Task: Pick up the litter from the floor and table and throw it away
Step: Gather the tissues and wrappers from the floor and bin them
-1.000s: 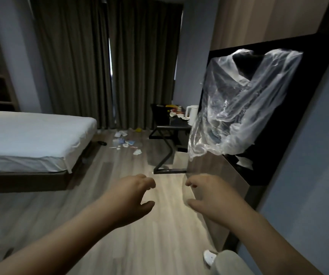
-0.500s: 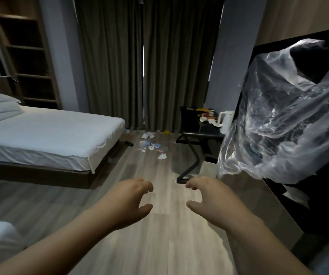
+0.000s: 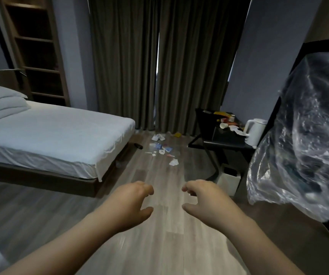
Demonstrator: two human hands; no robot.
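Observation:
Scattered litter (image 3: 162, 150), white paper scraps and blue wrappers, lies on the wooden floor far ahead, by the curtains. More litter (image 3: 226, 124), a tipped paper cup and packets, sits on the black table (image 3: 229, 143) at the right. Under that table stands a white bin (image 3: 229, 180). My left hand (image 3: 129, 203) and my right hand (image 3: 205, 201) hover side by side over the floor in the foreground. Their fingers hang loosely curled and hold nothing. Both hands are far short of the litter.
A bed (image 3: 56, 135) with white sheets fills the left side. A white kettle (image 3: 254, 133) stands on the table's near corner. A clear plastic sheet (image 3: 302, 139) drapes over a dark panel at the right. A bare strip of floor runs between bed and table.
The view has swung left and moved forward: the bed and shelves show more, the plastic sheet has slid to the right edge. Both hands keep the same pose.

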